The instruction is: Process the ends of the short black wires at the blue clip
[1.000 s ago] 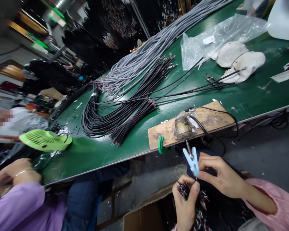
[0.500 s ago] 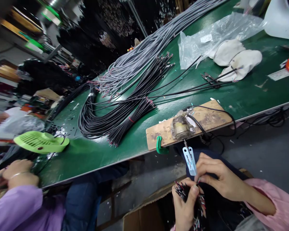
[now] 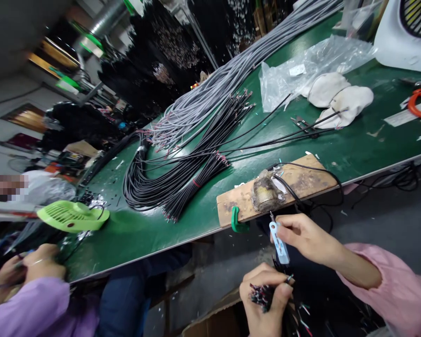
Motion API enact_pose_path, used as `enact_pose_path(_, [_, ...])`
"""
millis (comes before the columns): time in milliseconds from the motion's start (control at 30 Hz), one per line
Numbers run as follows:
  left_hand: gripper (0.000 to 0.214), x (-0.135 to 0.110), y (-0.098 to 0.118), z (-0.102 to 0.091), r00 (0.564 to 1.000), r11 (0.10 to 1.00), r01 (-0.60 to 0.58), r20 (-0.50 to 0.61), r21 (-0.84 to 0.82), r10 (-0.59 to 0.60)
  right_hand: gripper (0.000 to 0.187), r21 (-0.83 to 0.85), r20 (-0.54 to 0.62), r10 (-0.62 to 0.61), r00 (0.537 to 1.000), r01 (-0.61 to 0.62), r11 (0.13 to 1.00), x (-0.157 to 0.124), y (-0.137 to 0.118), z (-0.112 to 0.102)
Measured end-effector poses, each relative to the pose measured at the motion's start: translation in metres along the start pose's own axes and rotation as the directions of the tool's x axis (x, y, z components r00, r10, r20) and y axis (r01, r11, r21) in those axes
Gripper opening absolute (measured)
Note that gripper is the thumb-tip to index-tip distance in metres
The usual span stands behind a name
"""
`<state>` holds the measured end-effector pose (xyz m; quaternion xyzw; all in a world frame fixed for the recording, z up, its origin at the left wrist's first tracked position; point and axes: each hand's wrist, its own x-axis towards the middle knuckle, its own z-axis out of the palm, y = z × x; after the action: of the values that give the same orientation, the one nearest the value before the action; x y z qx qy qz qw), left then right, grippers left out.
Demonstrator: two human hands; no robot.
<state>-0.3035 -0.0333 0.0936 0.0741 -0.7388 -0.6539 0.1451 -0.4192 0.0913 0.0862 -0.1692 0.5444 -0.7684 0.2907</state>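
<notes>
My left hand (image 3: 264, 302) is closed around a bundle of thin black cables (image 3: 261, 296), whose stripped coloured wire ends poke out past the fingers. One wire end with a pale tip sticks up between thumb and forefinger. Above it, my right hand (image 3: 305, 238) pinches the upper part of a light blue plastic clip (image 3: 279, 245). This clip hangs from a thin metal shaft (image 3: 272, 216) of a small round motor (image 3: 265, 193). The motor is fixed to a wooden board (image 3: 301, 171) at the table edge. Part of the clip is hidden behind my right fingers.
A green clamp (image 3: 237, 220) grips the board to the green table (image 3: 133, 241). Black cables (image 3: 154, 182) and grey cables (image 3: 210, 89) lie across it. White gloves (image 3: 354, 100), cutters (image 3: 303, 124) and a green fan (image 3: 72, 216) lie around. A co-worker in purple (image 3: 38, 299) sits left.
My right hand has moved up from the wire ends at my left hand to the blue clip. The clip has turned on its shaft, and my left hand is slightly lower.
</notes>
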Motion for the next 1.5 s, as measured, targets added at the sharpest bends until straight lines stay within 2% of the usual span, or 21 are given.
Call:
enact_pose_path(167, [0.022, 0.008, -0.005, 0.006, 0.997, 0.995, 0.031, -0.064, -0.091, -0.037, 0.054, 0.182, 0.044, 0.034, 0.998, -0.041, 0.982, 0.002, 0.004, 0.009])
enact_pose_path(433, [0.029, 0.003, -0.012, 0.004, 0.989, 0.976, 0.134, -0.046, -0.173, -0.144, 0.051, 0.306, 0.104, 0.036, 0.994, -0.066, 0.95, -0.001, 0.008, 0.01])
enact_pose_path(633, [0.031, 0.001, -0.014, 0.009, 0.982, 0.982, 0.149, -0.097, -0.118, -0.16, 0.048, 0.448, 0.148, 0.02, 0.989, -0.085, 0.89, -0.001, 0.005, 0.013])
enact_pose_path(733, [0.03, 0.0, -0.017, 0.01, 0.97, 0.98, 0.178, -0.152, -0.094, -0.19, 0.05, 0.506, 0.161, 0.057, 0.985, -0.132, 0.852, -0.002, 0.009, 0.012])
enact_pose_path(900, [0.037, 0.001, -0.014, 0.01, 0.979, 0.979, 0.177, -0.082, -0.099, -0.186, 0.052, 0.559, 0.106, 0.11, 0.988, -0.151, 0.816, -0.006, 0.03, -0.001])
enact_pose_path(1000, [0.036, 0.0, -0.01, 0.009, 0.981, 0.98, 0.171, -0.073, -0.098, -0.178, 0.048, 0.45, 0.02, 0.105, 0.994, -0.103, 0.887, -0.014, 0.039, -0.014])
enact_pose_path(1100, [0.039, -0.006, -0.01, 0.01, 0.955, 0.953, 0.266, -0.096, -0.145, -0.281, 0.034, 0.161, -0.062, 0.059, 0.996, -0.048, 0.986, -0.025, 0.038, -0.023])
enact_pose_path(1167, [0.043, -0.012, -0.012, 0.012, 0.896, 0.89, 0.405, -0.103, -0.208, -0.432, 0.029, -0.021, -0.055, 0.015, 0.998, -0.016, 1.0, -0.031, 0.033, -0.022])
enact_pose_path(1233, [0.047, -0.018, -0.016, 0.015, 0.823, 0.816, 0.527, -0.098, -0.24, -0.56, 0.025, -0.148, 0.006, -0.056, 0.998, 0.057, 0.987, -0.036, 0.025, -0.016])
enact_pose_path(1300, [0.048, -0.023, -0.019, 0.018, 0.789, 0.795, 0.569, -0.132, -0.211, -0.6, 0.018, -0.246, 0.098, -0.14, 0.985, 0.16, 0.956, -0.038, 0.017, -0.009])
enact_pose_path(1367, [0.046, -0.024, -0.021, 0.019, 0.799, 0.823, 0.546, -0.199, -0.157, -0.567, 0.014, -0.322, 0.144, -0.197, 0.97, 0.234, 0.918, -0.038, 0.011, -0.002])
enact_pose_path(1433, [0.044, -0.024, -0.023, 0.019, 0.823, 0.858, 0.499, -0.245, -0.121, -0.513, 0.015, -0.387, 0.127, -0.217, 0.968, 0.25, 0.888, -0.038, 0.008, 0.001])
enact_pose_path(1500, [0.04, -0.022, -0.024, 0.018, 0.848, 0.876, 0.463, -0.22, -0.137, -0.482, 0.018, -0.435, 0.078, -0.212, 0.974, 0.225, 0.872, -0.038, 0.009, 0.001])
